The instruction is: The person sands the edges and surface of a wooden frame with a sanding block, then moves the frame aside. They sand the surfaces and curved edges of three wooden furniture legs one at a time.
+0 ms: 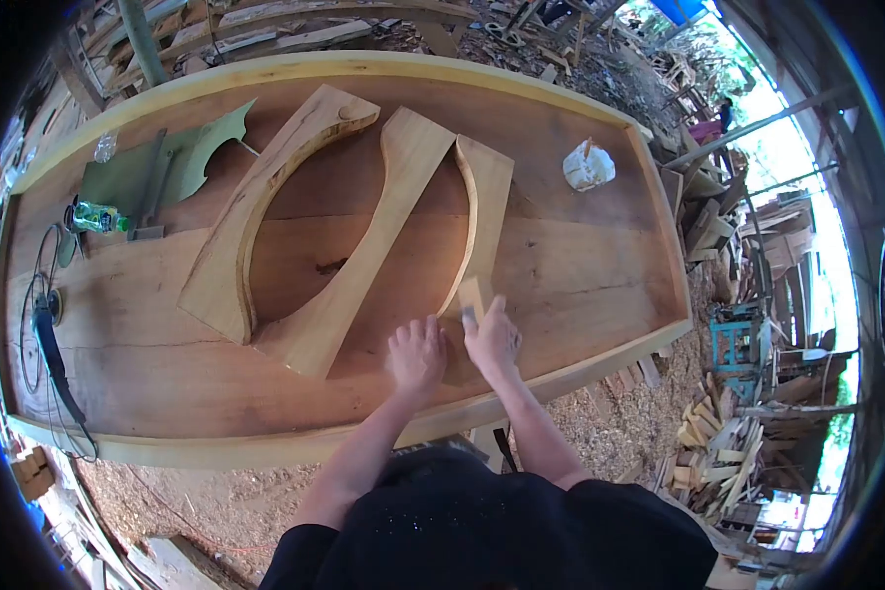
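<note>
In the head view, three curved wooden pieces lie on a large reddish-brown wooden table: a wide left piece point(228, 251), a middle piece point(393, 202) and a right piece point(490, 192). My right hand point(494, 344) is closed around a small pale block point(474, 294), which stands over the lower part of the right piece. Whether the block has sandpaper on it cannot be made out. My left hand point(417, 356) lies palm down with fingers apart, beside the lower end of the right piece. That lower end is partly hidden by my hands.
A raised pale rim point(649, 182) edges the table point(580, 256). On it are an angle grinder point(51, 344) with its cord, a green bottle point(98, 217), a green template sheet point(211, 147), a metal square point(152, 192) and a crumpled white bag point(589, 165). Wood scraps point(723, 457) lie right.
</note>
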